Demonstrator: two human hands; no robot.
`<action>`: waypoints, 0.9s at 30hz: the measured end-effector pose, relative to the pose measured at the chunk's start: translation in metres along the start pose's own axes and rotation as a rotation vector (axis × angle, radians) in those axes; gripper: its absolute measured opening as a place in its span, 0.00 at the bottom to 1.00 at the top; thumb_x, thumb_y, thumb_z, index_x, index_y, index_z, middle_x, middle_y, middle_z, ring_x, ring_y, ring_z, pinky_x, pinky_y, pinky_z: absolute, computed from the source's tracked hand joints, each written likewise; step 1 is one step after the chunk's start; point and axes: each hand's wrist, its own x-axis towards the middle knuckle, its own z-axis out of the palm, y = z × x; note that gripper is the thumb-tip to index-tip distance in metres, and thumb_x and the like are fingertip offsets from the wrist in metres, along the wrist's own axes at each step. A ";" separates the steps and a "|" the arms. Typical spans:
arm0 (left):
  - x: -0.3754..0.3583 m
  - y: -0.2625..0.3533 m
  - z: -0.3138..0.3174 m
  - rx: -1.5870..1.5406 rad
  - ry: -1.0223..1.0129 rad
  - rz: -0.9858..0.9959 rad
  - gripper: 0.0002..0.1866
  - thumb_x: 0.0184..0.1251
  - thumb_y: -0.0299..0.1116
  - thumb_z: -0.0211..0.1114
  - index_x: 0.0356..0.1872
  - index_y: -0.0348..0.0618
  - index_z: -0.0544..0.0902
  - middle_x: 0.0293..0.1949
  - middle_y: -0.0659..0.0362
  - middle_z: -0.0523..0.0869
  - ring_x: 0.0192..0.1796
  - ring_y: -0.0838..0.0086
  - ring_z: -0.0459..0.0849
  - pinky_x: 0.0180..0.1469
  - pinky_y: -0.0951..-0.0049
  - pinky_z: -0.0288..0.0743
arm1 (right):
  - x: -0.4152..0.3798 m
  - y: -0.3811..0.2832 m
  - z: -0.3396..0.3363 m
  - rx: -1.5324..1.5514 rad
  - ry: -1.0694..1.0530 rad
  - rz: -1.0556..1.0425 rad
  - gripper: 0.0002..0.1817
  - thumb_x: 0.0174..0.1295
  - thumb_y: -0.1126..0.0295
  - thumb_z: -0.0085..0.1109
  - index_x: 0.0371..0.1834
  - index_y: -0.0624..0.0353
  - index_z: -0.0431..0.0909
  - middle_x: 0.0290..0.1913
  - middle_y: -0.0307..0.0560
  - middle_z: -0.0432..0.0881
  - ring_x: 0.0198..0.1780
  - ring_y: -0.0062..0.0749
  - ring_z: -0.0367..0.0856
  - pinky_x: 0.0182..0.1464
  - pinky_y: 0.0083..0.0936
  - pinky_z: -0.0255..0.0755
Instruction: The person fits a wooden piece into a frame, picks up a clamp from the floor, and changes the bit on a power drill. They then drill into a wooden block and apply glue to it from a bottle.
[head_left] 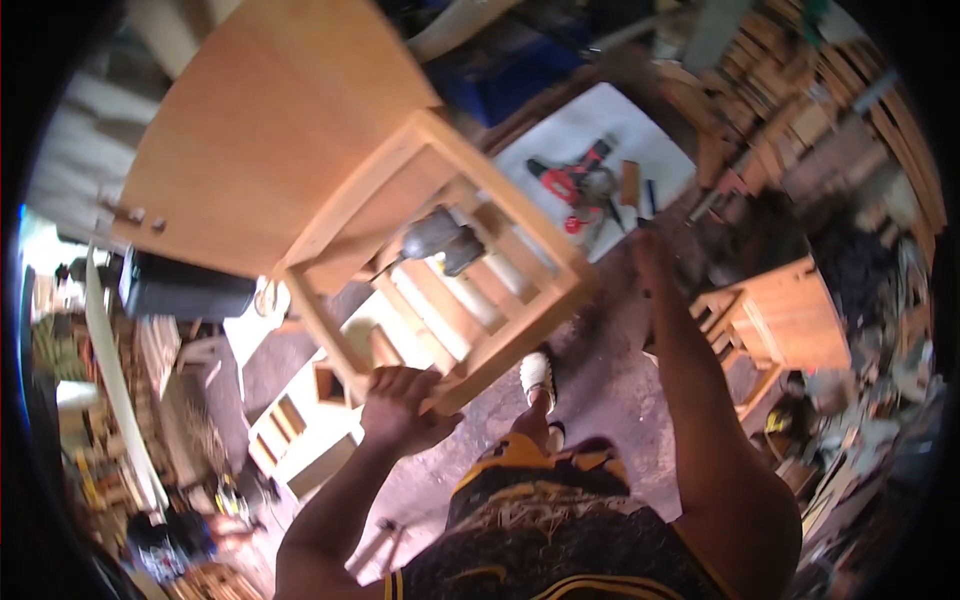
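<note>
My left hand [405, 410] is closed round the near corner of an open rectangular wooden furniture frame [515, 345]. A broad curved wooden panel [270, 120] lies against the frame's far left side. Inside the frame's outline a grey power tool [440, 242] shows above pale slats. My right hand [648, 248] reaches out to the near edge of a white-topped surface [650, 125], close to a small dark item; its fingers are too blurred to read. On that white top are a red and black power tool [562, 182] and a small wooden block [630, 183].
Another wooden furniture piece [790, 318] stands on the right. Pale wooden boxes with compartments [300, 425] sit at lower left, below a black container [185, 285]. Stacked timber [790, 90] and scraps line the right side. My shoe [537, 378] is on the floor below the frame.
</note>
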 end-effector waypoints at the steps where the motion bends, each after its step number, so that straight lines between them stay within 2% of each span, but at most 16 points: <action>1: 0.001 0.000 -0.005 -0.021 -0.005 0.006 0.29 0.40 0.51 0.76 0.45 0.49 0.82 0.40 0.57 0.84 0.46 0.62 0.82 0.54 0.61 0.70 | 0.013 0.036 0.011 -0.265 -0.051 -0.162 0.13 0.65 0.67 0.47 0.36 0.63 0.80 0.36 0.56 0.83 0.38 0.51 0.81 0.43 0.44 0.74; 2: 0.002 0.002 -0.008 -0.020 0.012 -0.006 0.29 0.40 0.50 0.75 0.46 0.48 0.82 0.39 0.57 0.84 0.46 0.62 0.82 0.54 0.61 0.70 | 0.040 0.069 0.024 -0.524 -0.078 -0.344 0.13 0.64 0.68 0.47 0.35 0.63 0.80 0.39 0.58 0.83 0.43 0.53 0.81 0.46 0.47 0.74; 4: 0.001 -0.001 -0.007 -0.040 0.013 -0.021 0.28 0.40 0.48 0.74 0.46 0.47 0.82 0.39 0.58 0.84 0.45 0.62 0.82 0.53 0.62 0.71 | 0.076 0.064 0.008 -0.307 -0.225 -0.050 0.12 0.60 0.70 0.49 0.39 0.65 0.80 0.41 0.59 0.83 0.50 0.51 0.80 0.51 0.48 0.73; 6: 0.002 0.000 -0.011 -0.064 0.060 -0.022 0.29 0.40 0.47 0.73 0.47 0.47 0.82 0.38 0.58 0.84 0.44 0.63 0.82 0.52 0.63 0.71 | 0.136 0.187 0.055 -0.644 -0.216 -0.414 0.11 0.62 0.69 0.50 0.39 0.64 0.80 0.39 0.57 0.83 0.44 0.47 0.81 0.46 0.43 0.75; 8: 0.000 -0.004 -0.011 -0.072 0.062 -0.002 0.30 0.39 0.48 0.73 0.46 0.44 0.82 0.38 0.58 0.84 0.44 0.65 0.82 0.51 0.66 0.71 | 0.175 0.155 0.049 -0.492 -0.267 -0.293 0.12 0.63 0.68 0.50 0.43 0.63 0.79 0.43 0.58 0.82 0.46 0.49 0.81 0.48 0.43 0.74; 10: 0.004 -0.001 -0.017 -0.063 0.064 -0.034 0.29 0.39 0.48 0.73 0.45 0.43 0.82 0.38 0.58 0.84 0.44 0.65 0.82 0.50 0.66 0.71 | 0.226 0.184 0.064 -0.480 -0.303 -0.222 0.13 0.65 0.67 0.49 0.46 0.62 0.79 0.48 0.59 0.81 0.48 0.51 0.81 0.50 0.44 0.74; 11: 0.005 0.000 -0.016 -0.077 0.103 -0.038 0.28 0.36 0.49 0.76 0.41 0.46 0.83 0.37 0.58 0.84 0.44 0.65 0.83 0.50 0.66 0.70 | 0.252 0.199 0.075 -0.482 -0.329 -0.217 0.14 0.66 0.66 0.49 0.47 0.62 0.78 0.50 0.60 0.81 0.48 0.52 0.81 0.50 0.44 0.74; 12: 0.006 0.002 -0.021 -0.064 0.040 -0.066 0.27 0.37 0.49 0.76 0.39 0.45 0.83 0.38 0.58 0.84 0.45 0.64 0.82 0.51 0.64 0.70 | 0.279 0.215 0.088 -0.480 -0.361 -0.231 0.15 0.67 0.65 0.49 0.49 0.62 0.78 0.52 0.61 0.80 0.49 0.53 0.81 0.51 0.45 0.74; 14: 0.009 0.002 -0.016 -0.044 0.059 -0.068 0.27 0.37 0.48 0.75 0.40 0.46 0.82 0.39 0.58 0.83 0.47 0.63 0.82 0.52 0.62 0.70 | 0.317 0.210 0.112 -0.553 -0.417 -0.360 0.16 0.68 0.64 0.47 0.50 0.62 0.78 0.52 0.62 0.80 0.51 0.54 0.81 0.52 0.44 0.74; 15: 0.008 0.003 -0.013 -0.045 0.046 -0.118 0.27 0.36 0.47 0.75 0.41 0.48 0.81 0.42 0.58 0.82 0.50 0.62 0.80 0.57 0.57 0.69 | 0.337 0.205 0.117 -0.640 -0.412 -0.422 0.17 0.69 0.64 0.46 0.50 0.63 0.78 0.52 0.62 0.80 0.52 0.55 0.80 0.54 0.43 0.74; 16: 0.011 0.004 -0.015 -0.036 0.041 -0.157 0.27 0.36 0.47 0.75 0.41 0.48 0.81 0.42 0.58 0.82 0.50 0.62 0.80 0.57 0.57 0.69 | 0.350 0.211 0.128 -0.728 -0.397 -0.473 0.18 0.70 0.64 0.44 0.51 0.64 0.78 0.51 0.63 0.81 0.54 0.55 0.79 0.55 0.42 0.73; 18: 0.012 0.009 -0.013 0.006 0.032 -0.187 0.28 0.36 0.46 0.74 0.43 0.49 0.80 0.46 0.57 0.81 0.55 0.60 0.78 0.62 0.51 0.67 | 0.369 0.237 0.161 -0.482 -0.469 -0.289 0.18 0.70 0.64 0.43 0.52 0.64 0.79 0.52 0.63 0.80 0.56 0.54 0.79 0.57 0.41 0.73; 19: 0.008 0.008 -0.011 0.024 -0.018 -0.198 0.28 0.36 0.47 0.74 0.43 0.49 0.79 0.49 0.55 0.80 0.58 0.57 0.76 0.66 0.46 0.63 | 0.371 0.227 0.165 -0.467 -0.492 -0.263 0.18 0.70 0.64 0.43 0.52 0.64 0.78 0.53 0.63 0.80 0.56 0.54 0.78 0.57 0.41 0.73; 23: 0.007 0.012 -0.011 0.031 -0.077 -0.252 0.34 0.35 0.52 0.76 0.46 0.49 0.77 0.52 0.52 0.78 0.62 0.54 0.73 0.69 0.42 0.58 | 0.362 0.170 0.172 -0.469 -0.508 -0.280 0.19 0.70 0.63 0.44 0.54 0.64 0.77 0.54 0.63 0.79 0.57 0.53 0.78 0.58 0.40 0.72; 27: -0.001 0.011 -0.001 0.053 0.061 -0.212 0.30 0.42 0.55 0.74 0.45 0.51 0.78 0.49 0.56 0.78 0.60 0.58 0.74 0.68 0.44 0.61 | 0.335 0.081 0.183 -0.339 -0.533 -0.318 0.20 0.71 0.61 0.45 0.55 0.65 0.76 0.55 0.63 0.79 0.58 0.53 0.77 0.59 0.39 0.71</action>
